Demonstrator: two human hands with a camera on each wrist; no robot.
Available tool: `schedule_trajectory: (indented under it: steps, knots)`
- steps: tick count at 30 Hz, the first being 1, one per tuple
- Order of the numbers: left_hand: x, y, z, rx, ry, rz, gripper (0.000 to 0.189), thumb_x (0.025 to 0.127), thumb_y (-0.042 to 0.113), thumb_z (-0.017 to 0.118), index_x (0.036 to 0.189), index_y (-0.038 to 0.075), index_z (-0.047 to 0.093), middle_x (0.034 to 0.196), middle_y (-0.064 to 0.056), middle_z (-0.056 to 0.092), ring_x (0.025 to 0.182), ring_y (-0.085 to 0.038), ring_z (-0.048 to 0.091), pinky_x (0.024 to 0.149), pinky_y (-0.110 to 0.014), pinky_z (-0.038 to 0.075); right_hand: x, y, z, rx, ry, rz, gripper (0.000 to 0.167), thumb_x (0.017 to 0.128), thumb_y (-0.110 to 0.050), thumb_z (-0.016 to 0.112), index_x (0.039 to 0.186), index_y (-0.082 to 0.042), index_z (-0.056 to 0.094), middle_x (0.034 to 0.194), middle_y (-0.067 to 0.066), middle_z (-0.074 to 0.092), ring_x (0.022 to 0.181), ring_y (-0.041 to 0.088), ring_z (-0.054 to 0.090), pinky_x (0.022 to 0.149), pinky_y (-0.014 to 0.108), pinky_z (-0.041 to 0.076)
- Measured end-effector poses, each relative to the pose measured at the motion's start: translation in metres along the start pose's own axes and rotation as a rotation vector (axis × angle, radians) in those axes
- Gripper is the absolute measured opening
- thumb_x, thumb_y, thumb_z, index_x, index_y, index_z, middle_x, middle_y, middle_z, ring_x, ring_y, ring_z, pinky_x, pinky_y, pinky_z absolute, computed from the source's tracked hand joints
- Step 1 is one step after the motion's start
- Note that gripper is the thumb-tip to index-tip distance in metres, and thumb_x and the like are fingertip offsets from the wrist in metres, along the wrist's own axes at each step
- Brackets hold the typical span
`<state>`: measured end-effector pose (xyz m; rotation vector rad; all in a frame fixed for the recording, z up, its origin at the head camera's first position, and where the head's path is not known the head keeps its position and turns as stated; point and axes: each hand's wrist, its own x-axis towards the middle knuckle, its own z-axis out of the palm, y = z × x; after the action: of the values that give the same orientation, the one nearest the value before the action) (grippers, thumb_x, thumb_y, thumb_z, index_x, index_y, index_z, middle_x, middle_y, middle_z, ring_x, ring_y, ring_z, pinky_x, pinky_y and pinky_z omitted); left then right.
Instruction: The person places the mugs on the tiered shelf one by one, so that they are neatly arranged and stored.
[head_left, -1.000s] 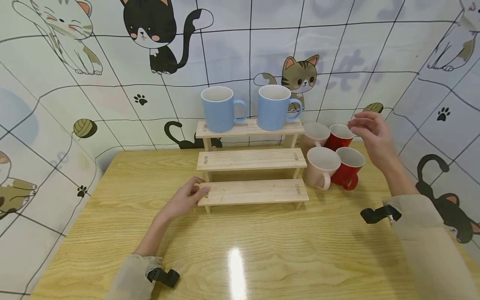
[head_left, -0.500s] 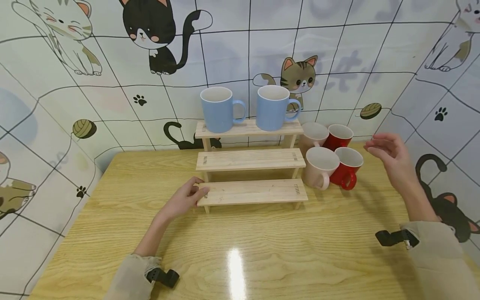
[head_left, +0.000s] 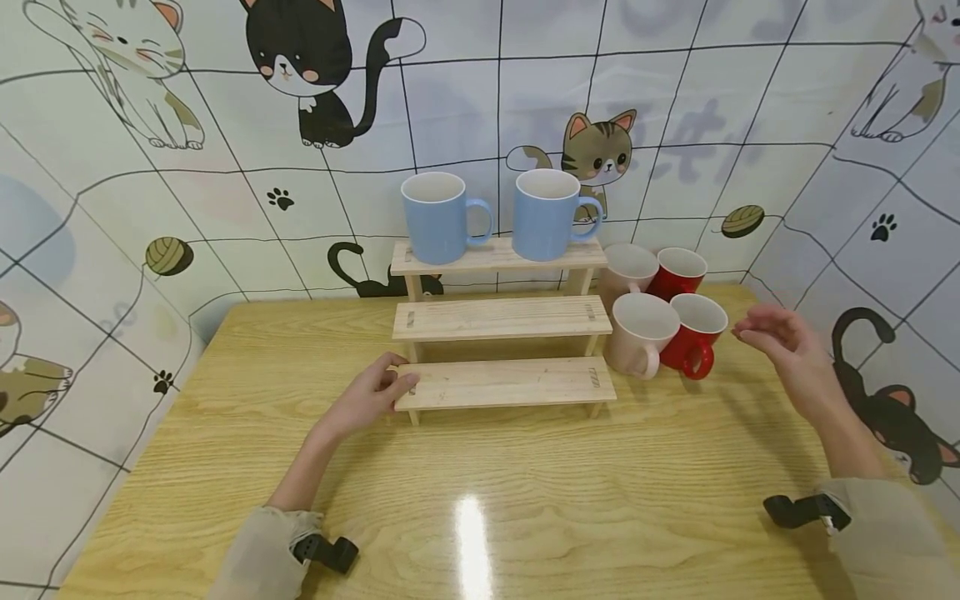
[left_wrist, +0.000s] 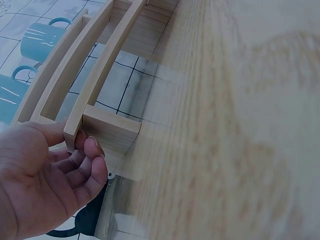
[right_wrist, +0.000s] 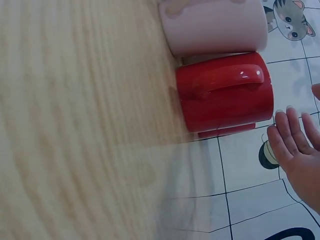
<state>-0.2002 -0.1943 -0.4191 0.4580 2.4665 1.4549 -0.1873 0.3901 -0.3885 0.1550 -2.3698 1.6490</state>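
My left hand pinches the left end of the lowest board of a three-tier wooden shelf, thumb on top and fingers curled beneath, as the left wrist view shows. Two blue mugs, a left one and a right one, stand upright on the top tier. My right hand holds nothing, its fingers loosely bent, just right of the front red mug and apart from it. In the right wrist view, that red mug lies left of the fingertips.
Beside the shelf's right end, a front pink mug and a back pink mug stand close against the red ones. Behind the front red mug is another red mug. A cat-print cloth rises behind the wooden table.
My right hand has moved from beside the back red mug down and to the right, nearer to me. The left hand keeps its hold on the shelf, and the mugs stay put.
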Motion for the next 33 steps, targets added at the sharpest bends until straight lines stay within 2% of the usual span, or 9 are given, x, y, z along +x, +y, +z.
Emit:
schedule_trajectory:
  steps: [7,11,14,18,21,24,26,29,33]
  knots:
    - [0.002,0.0,0.001,0.006,0.001,-0.001,0.039,0.108,0.022,0.051,0.135,-0.006,0.042,0.069,-0.004,0.047,0.066,-0.026,0.05,0.062,-0.035,0.043,-0.01,0.006,0.002,-0.034,-0.055,0.054,0.019,0.105,-0.015,0.055,0.124,-0.018,0.055,0.108,-0.016,0.064,0.101,-0.003,0.06,0.084,0.008,0.039]
    - [-0.007,0.022,0.0,-0.008,-0.006,-0.004,0.036,0.108,0.017,0.052,0.132,-0.008,0.043,0.068,-0.005,0.046,0.067,-0.029,0.05,0.062,-0.035,0.043,-0.013,0.009,0.005,-0.125,-0.08,0.057,0.02,0.106,-0.018,0.056,0.124,-0.011,0.056,0.107,-0.018,0.065,0.102,-0.003,0.06,0.084,0.008,0.039]
    - [-0.014,0.039,-0.001,-0.023,-0.011,-0.007,0.035,0.108,0.015,0.052,0.131,-0.01,0.043,0.069,-0.006,0.046,0.068,-0.032,0.05,0.061,-0.032,0.041,-0.015,0.011,0.008,-0.118,-0.107,0.074,0.021,0.106,-0.018,0.056,0.124,-0.006,0.057,0.107,-0.018,0.065,0.1,-0.005,0.06,0.083,0.008,0.04]
    - [-0.014,0.038,-0.001,-0.02,-0.011,-0.009,0.036,0.108,0.015,0.052,0.132,-0.01,0.043,0.069,-0.006,0.047,0.068,-0.034,0.051,0.06,-0.031,0.041,-0.015,0.012,0.015,-0.136,-0.136,0.12,0.027,0.106,-0.022,0.057,0.124,-0.002,0.056,0.104,-0.022,0.064,0.097,-0.006,0.059,0.082,0.008,0.042]
    - [-0.013,0.037,-0.001,-0.022,-0.013,-0.01,0.036,0.108,0.015,0.051,0.132,-0.01,0.043,0.069,-0.006,0.047,0.068,-0.033,0.051,0.062,-0.034,0.042,-0.014,0.011,0.02,-0.191,-0.147,0.148,0.037,0.105,-0.027,0.058,0.126,0.004,0.055,0.101,-0.025,0.062,0.095,-0.007,0.057,0.081,0.009,0.043]
    - [-0.013,0.036,-0.001,-0.023,-0.014,-0.011,0.036,0.108,0.015,0.051,0.132,-0.01,0.042,0.069,-0.005,0.046,0.067,-0.032,0.051,0.063,-0.037,0.043,-0.011,0.009,0.026,-0.25,-0.175,0.195,0.048,0.104,-0.034,0.057,0.129,0.007,0.053,0.101,-0.025,0.06,0.095,-0.007,0.054,0.087,0.022,0.045]
    - [-0.013,0.035,-0.001,-0.021,-0.015,-0.009,0.037,0.108,0.015,0.051,0.133,-0.011,0.042,0.069,-0.005,0.047,0.067,-0.032,0.051,0.063,-0.038,0.044,-0.009,0.008,0.029,-0.272,-0.202,0.234,0.052,0.104,-0.04,0.057,0.128,0.006,0.054,0.102,-0.023,0.06,0.097,-0.004,0.052,0.096,0.038,0.044]
    - [-0.013,0.035,-0.001,-0.016,-0.014,-0.006,0.037,0.108,0.015,0.051,0.133,-0.011,0.042,0.069,-0.005,0.047,0.068,-0.032,0.052,0.064,-0.038,0.044,-0.007,0.007,0.032,-0.264,-0.227,0.28,0.055,0.102,-0.045,0.058,0.125,0.004,0.056,0.102,-0.017,0.061,0.103,0.005,0.05,0.101,0.06,0.036]
    - [-0.013,0.035,-0.001,-0.016,-0.013,-0.008,0.036,0.108,0.015,0.051,0.132,-0.01,0.042,0.069,-0.005,0.047,0.068,-0.032,0.052,0.064,-0.038,0.044,-0.005,0.007,0.033,-0.253,-0.234,0.293,0.053,0.102,-0.045,0.058,0.123,0.004,0.056,0.103,-0.013,0.063,0.105,0.01,0.049,0.103,0.066,0.032]
